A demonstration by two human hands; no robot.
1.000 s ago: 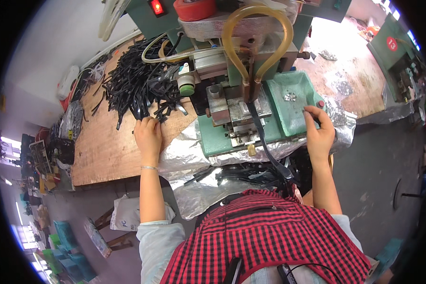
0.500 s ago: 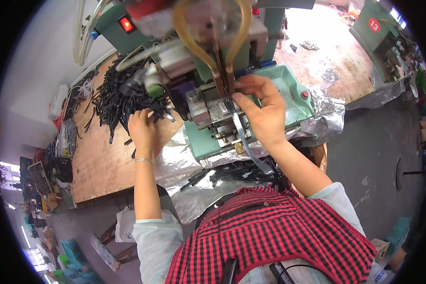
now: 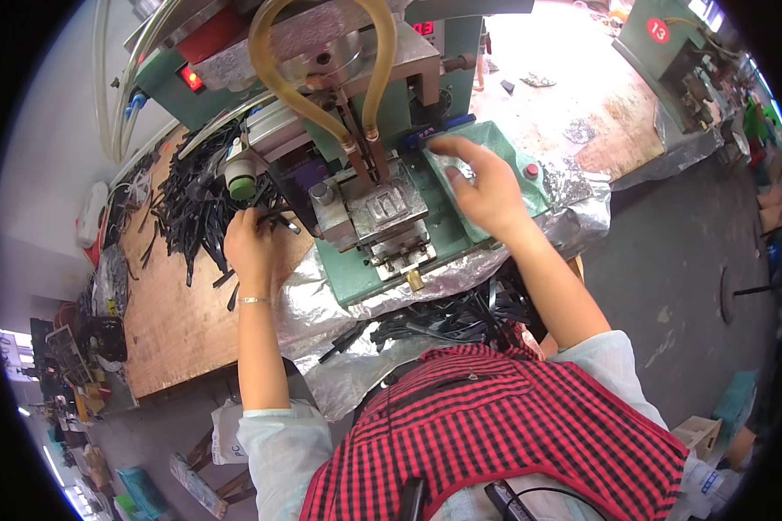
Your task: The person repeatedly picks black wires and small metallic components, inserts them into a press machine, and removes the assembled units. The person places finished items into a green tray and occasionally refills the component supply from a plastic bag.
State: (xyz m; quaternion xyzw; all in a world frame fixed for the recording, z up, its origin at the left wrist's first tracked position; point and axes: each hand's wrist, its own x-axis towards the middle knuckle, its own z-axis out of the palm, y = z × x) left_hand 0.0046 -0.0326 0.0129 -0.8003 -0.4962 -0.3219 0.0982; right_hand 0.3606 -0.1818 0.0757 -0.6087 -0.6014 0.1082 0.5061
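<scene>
A green press machine (image 3: 382,217) stood between the hands; the right hand (image 3: 487,187) lay released, fingers spread, on its green tray (image 3: 504,148), while the left hand (image 3: 250,243) apparently pinched black cable pieces (image 3: 195,204) beside the pile

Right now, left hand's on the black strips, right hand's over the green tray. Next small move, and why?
Probably carry the strip in the left hand from the black strips to the metal mould block: its cavity looks empty, and the right hand rests on the green tray, off the block.
</scene>
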